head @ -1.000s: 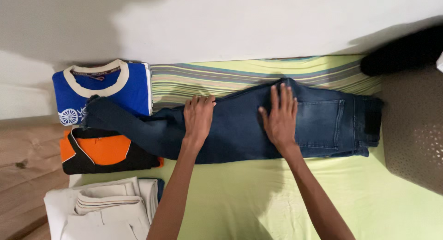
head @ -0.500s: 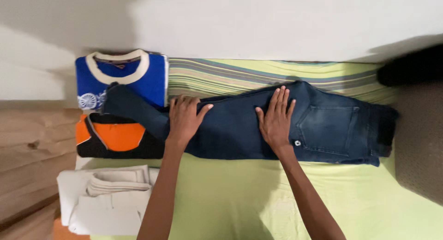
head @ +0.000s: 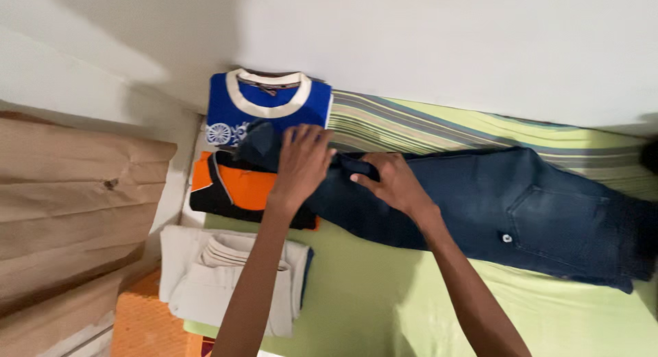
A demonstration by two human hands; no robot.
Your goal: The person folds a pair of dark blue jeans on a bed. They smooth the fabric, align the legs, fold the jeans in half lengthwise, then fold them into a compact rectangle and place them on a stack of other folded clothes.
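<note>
Folding under way: jeans lie flat across the green sheet, left hand spread flat on the leg ends beside the blue shirt, right hand apparently pinching denim, so the fold-over needs a firm two-handed hold.

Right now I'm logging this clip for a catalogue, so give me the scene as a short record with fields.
Surface: green sheet with a striped edge
Main item: dark blue jeans lying flat, legs toward the left
Left hand: palm down on the leg end of the jeans
Right hand: on the jeans leg, fingers on a fold
Beside: folded blue shirt, orange and black shirt, white garment
</note>
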